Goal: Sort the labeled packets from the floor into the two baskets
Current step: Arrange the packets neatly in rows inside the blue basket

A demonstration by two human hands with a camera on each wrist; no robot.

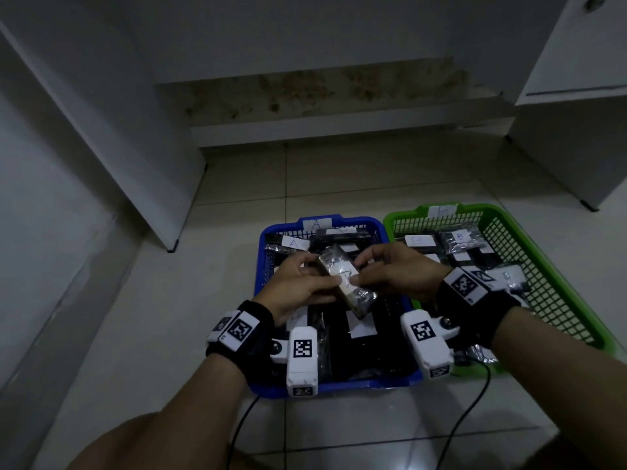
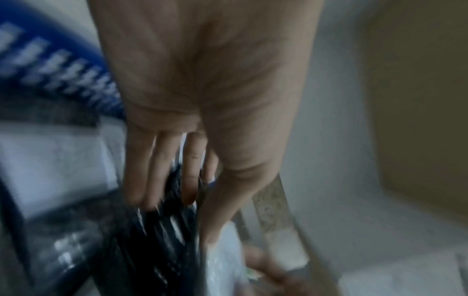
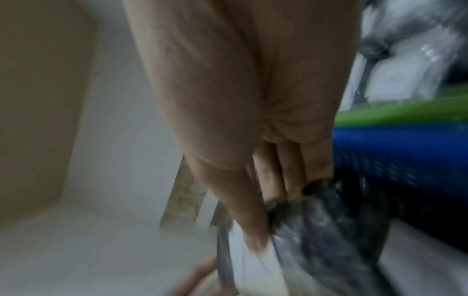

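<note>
The person's forearms enter from six o'clock in the head view, each wrist wearing a strap with a white camera block (image 1: 302,359) on it. Just beyond them, both hands meet over the blue basket (image 1: 263,252). The left hand (image 1: 298,288) and the right hand (image 1: 398,271) each pinch one long edge of a single shiny plastic packet (image 1: 346,279), thumbs on top near the white label and fingers curled underneath. The packet hangs tilted above the basket, one end toward eleven o'clock and the other toward five. The letter on its label looks like an A, though it is small and partly covered by the thumbs.

The blue basket carries a tag marked A at its twelve o'clock rim and holds several dark packets. The green basket (image 1: 529,228) sits touching it at three o'clock, with its own packets, at least one marked B.

The main risk is a wrong drop. With the label half hidden and the light dim, the letter could be misread and the packet put with the wrong group. The two baskets share a wall, so a careless release near that edge could send it over into the green one. The wrap is glossy and crinkled, and in both blurred wrist views only the fingertips bear on it, so it could slip if one hand lets go before the other has firmed its hold. The trailing cables (image 1: 237,429) could also catch a basket corner.
</note>
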